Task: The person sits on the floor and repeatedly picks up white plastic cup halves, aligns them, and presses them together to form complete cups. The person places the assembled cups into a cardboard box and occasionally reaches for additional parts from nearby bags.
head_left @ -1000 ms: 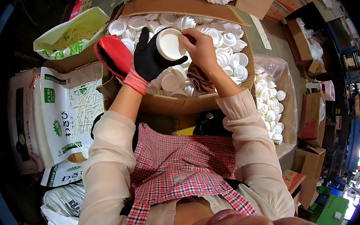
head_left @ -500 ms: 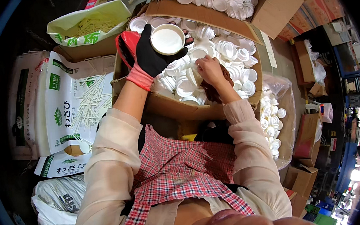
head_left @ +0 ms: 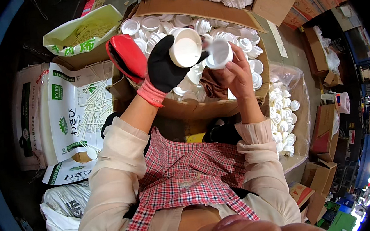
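Head view, steeply downward (close range)

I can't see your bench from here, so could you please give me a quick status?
Left hand, gloved, grips white cup. Right hand, bare, holds second cup beside it. Both over the cardboard box of cups. Nothing obstructing.

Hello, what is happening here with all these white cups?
A person holds two small white cups over an open cardboard box full of similar ones. The left hand, in a black glove, holds one cup. The bare right hand holds a second cup close beside it. A clear bag with more white pieces sits to the right.
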